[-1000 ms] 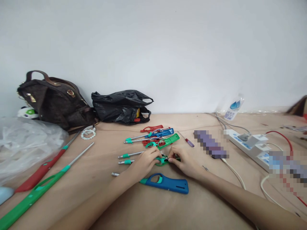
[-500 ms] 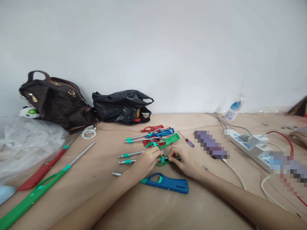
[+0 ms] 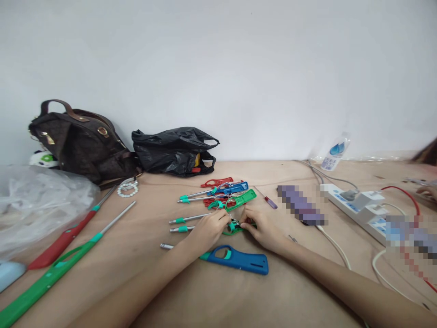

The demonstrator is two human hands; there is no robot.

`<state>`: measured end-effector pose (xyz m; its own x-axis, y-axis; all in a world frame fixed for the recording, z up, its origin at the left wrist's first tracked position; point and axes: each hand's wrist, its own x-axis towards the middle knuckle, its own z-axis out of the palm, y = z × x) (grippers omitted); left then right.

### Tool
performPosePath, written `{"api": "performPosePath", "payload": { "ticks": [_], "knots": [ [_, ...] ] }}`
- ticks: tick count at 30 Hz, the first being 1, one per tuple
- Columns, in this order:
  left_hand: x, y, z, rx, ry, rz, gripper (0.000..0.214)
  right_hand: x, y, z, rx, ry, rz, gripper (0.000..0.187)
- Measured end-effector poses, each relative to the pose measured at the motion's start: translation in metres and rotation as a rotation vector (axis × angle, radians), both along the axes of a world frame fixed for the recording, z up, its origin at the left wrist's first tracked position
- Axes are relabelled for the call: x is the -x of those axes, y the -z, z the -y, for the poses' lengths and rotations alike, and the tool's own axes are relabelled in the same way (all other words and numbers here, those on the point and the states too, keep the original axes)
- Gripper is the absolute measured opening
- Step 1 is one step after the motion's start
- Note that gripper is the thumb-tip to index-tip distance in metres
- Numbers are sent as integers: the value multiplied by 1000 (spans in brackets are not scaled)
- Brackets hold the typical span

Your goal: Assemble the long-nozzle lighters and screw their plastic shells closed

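Note:
Both hands are at an opened green lighter [image 3: 234, 231] lying on the table, its inner parts and thin wires showing. My left hand [image 3: 215, 224] has its fingers bent and pinched at the lighter's trigger end; what exactly lies between the fingertips is hidden. My right hand [image 3: 257, 224] pinches close by, over the handle end. Just behind lie another opened green lighter [image 3: 243, 200], blue lighter halves [image 3: 232, 189] and a red lighter half [image 3: 218, 182]. Nearer to me, under my left forearm, rests a whole blue lighter [image 3: 242, 260] with a long metal tube.
A small screwdriver [image 3: 269, 200] lies behind my right hand. Further right are a purple phone [image 3: 300, 205], a power strip [image 3: 355, 214] with cables and a bottle [image 3: 335, 152]. Long red [image 3: 64, 241] and green [image 3: 51, 278] lighters, bags and a bracelet [image 3: 127, 187] lie left.
Both hands stay at the opened green lighter, with only slight finger movement. The whole view has shifted a little.

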<state>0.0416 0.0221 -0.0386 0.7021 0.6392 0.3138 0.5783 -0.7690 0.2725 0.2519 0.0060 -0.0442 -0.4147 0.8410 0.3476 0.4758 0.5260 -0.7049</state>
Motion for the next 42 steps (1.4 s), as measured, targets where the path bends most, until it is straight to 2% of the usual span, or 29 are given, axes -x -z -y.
{"api": "performPosePath", "payload": {
  "ticks": [7, 14, 42],
  "knots": [
    [7, -3, 1, 33, 58, 116, 27, 0, 4, -1, -11, 8, -22, 19],
    [3, -4, 0, 86, 16, 220, 23, -1, 4, -1, -31, 11, -40, 17],
    [3, -2, -2, 78, 13, 215, 21, -1, 8, -1, -29, 4, -32, 18]
  ]
}}
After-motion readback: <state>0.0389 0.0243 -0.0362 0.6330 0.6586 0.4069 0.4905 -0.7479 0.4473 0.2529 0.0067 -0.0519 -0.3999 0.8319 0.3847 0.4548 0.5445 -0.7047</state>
